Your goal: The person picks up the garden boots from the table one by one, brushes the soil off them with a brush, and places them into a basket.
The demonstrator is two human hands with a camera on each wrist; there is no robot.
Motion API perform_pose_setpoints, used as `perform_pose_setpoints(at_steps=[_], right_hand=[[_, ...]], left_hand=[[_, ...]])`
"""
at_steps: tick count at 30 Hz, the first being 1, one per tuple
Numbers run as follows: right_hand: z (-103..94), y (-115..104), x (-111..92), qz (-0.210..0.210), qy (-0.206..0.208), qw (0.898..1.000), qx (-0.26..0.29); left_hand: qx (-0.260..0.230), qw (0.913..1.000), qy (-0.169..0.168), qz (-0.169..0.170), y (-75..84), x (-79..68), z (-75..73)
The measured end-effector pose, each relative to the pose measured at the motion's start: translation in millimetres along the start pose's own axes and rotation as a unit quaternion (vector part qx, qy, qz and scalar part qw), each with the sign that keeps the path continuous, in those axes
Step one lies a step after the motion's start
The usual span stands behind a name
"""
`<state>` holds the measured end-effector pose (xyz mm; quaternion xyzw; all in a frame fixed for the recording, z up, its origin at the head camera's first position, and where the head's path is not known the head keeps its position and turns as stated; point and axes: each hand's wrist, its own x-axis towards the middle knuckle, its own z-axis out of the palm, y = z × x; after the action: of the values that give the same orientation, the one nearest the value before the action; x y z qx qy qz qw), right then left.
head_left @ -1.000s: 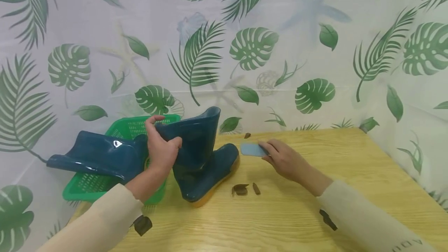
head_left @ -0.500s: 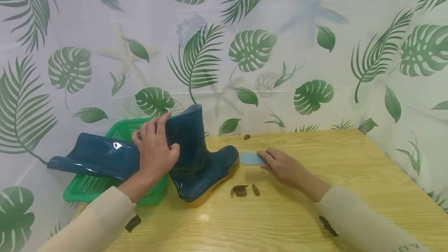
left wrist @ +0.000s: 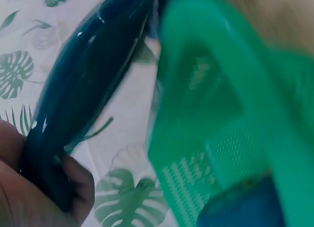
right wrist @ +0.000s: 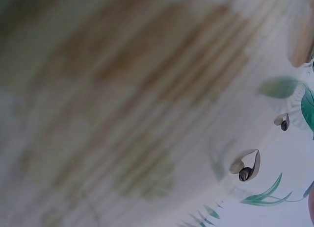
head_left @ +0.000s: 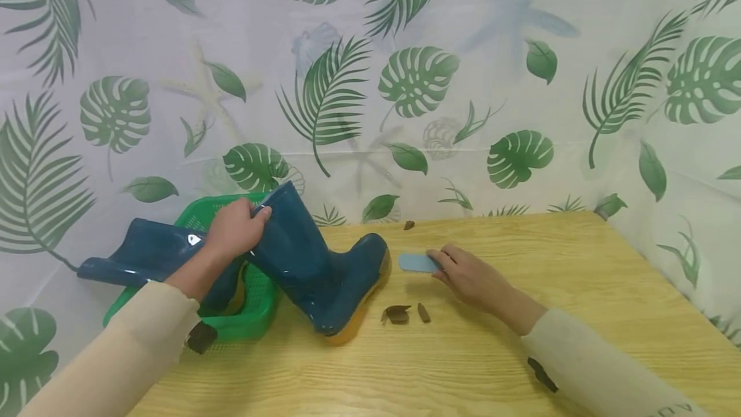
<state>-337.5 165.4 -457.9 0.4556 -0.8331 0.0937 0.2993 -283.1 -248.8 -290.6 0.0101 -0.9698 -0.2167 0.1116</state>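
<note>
Our glossy dark-blue rubber boot [head_left: 307, 269] now tips left toward the green plastic basket [head_left: 246, 328] beside it. We're pinching its top edge with the left hand [head_left: 237, 227], so it's probably steadier to work; our right hand [head_left: 470, 277] pinches a flat pale-blue strip [head_left: 417, 262] near the toe.

wood-grain table [head_left: 463, 359] | green basket [head_left: 243, 329], left end | blue boot [head_left: 298, 256], tilted | brown scraps [head_left: 398, 315], scattered

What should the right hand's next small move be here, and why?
Probably a short move left, bringing the flat blue piece to the orange sole of the boot. The right hand pinches that piece with a visible gap before the boot, while the left hand grips the tilted boot near its top, which should help steady it.
</note>
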Motion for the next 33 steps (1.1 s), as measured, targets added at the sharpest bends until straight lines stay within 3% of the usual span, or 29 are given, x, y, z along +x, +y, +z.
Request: perform_pose_setpoints(at_steps=[4,11,14,16,17,19,21,22,23,26,29,33], right_hand=[[-0.7,1.1,-0.8,-0.002,0.001,1.0,0.001],[-2.3,-20.6,5.4,-0.059,-0.025,0.998,0.029],[-0.9,-34.0,7.8,-0.098,-0.048,0.993,0.045],[-2.8,-34.4,5.3,-0.118,-0.062,0.991,0.029],[-5.3,-31.0,2.5,-0.12,-0.067,0.99,0.014],[-14.5,-18.2,-5.4,-0.117,-0.073,0.99,-0.027],[-26.1,-1.3,-15.2,-0.088,-0.08,0.991,-0.059],[-31.9,6.7,-19.4,-0.068,-0.082,0.992,-0.067],[-36.2,13.5,-23.0,-0.047,-0.083,0.993,-0.067],[-41.0,23.7,-24.5,0.002,-0.077,0.996,-0.048],[-33.3,17.5,-12.8,0.029,-0.061,0.997,-0.021],[-17.8,-2.8,8.6,0.064,-0.061,0.996,0.014]], left_hand=[[-0.021,0.9991,-0.034,-0.015,-0.7,-2.9,-1.7],[0.088,0.9955,-0.034,-0.01,-13.8,-10.2,-3.0],[0.154,0.9875,0.004,0.033,-14.5,-10.9,3.1],[0.217,0.9699,0.043,0.102,-10.4,-11.8,9.3],[0.25,0.9552,0.06,0.146,-6.7,-12.6,12.6],[0.313,0.9167,0.082,0.234,2.0,-15.7,20.0],[0.349,0.8844,0.064,0.304,12.5,-21.0,28.3],[0.358,0.8745,0.043,0.325,18.6,-23.7,33.5],[0.36,0.8705,0.018,0.335,24.5,-26.4,39.2],[0.356,0.8761,-0.043,0.323,40.0,-29.6,59.3],[0.357,0.885,-0.07,0.29,47.3,-26.8,78.7],[0.376,0.8836,-0.106,0.258,48.5,-23.8,96.0]])
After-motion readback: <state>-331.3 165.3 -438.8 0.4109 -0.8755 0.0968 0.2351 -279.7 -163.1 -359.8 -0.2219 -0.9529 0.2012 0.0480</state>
